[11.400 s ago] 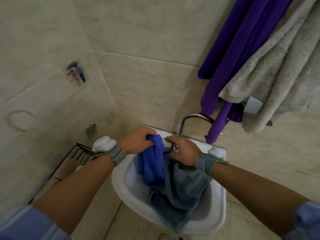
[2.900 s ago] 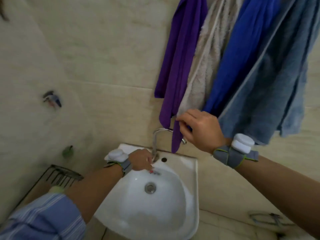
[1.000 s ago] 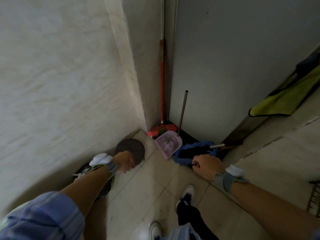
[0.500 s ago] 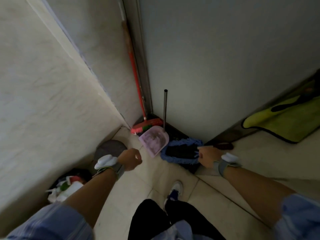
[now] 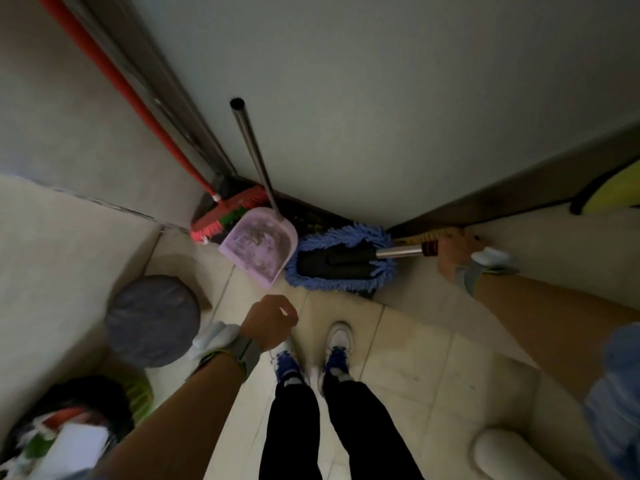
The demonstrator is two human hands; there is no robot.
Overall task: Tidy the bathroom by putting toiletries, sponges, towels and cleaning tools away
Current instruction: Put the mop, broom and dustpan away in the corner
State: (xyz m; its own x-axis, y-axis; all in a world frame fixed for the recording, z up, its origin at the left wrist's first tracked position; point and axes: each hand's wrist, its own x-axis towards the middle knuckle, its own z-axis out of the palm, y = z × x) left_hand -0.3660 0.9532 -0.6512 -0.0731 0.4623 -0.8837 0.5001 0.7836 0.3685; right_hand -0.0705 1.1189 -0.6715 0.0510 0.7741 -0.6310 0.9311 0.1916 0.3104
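A blue fringed mop (image 5: 341,262) lies flat on the floor tiles in the corner, its chrome handle (image 5: 401,251) pointing right. My right hand (image 5: 457,252) grips that handle just past its red and black collar. My left hand (image 5: 272,322) hangs over the floor near my shoes, fingers loosely curled, holding nothing. A pink dustpan (image 5: 259,249) with a metal handle leans in the corner beside a red broom (image 5: 225,216), whose red stick rises up the wall.
A grey round lid (image 5: 152,320) sits by the left wall. A full waste bin (image 5: 69,427) is at the bottom left. A yellow-green mat (image 5: 616,192) lies beyond the door edge at right. My shoes (image 5: 311,351) stand on the tiles.
The towels went from the sink to the wall hooks earlier. Since half a second ago my right hand slid right from the mop head onto its handle, and my view tipped further down.
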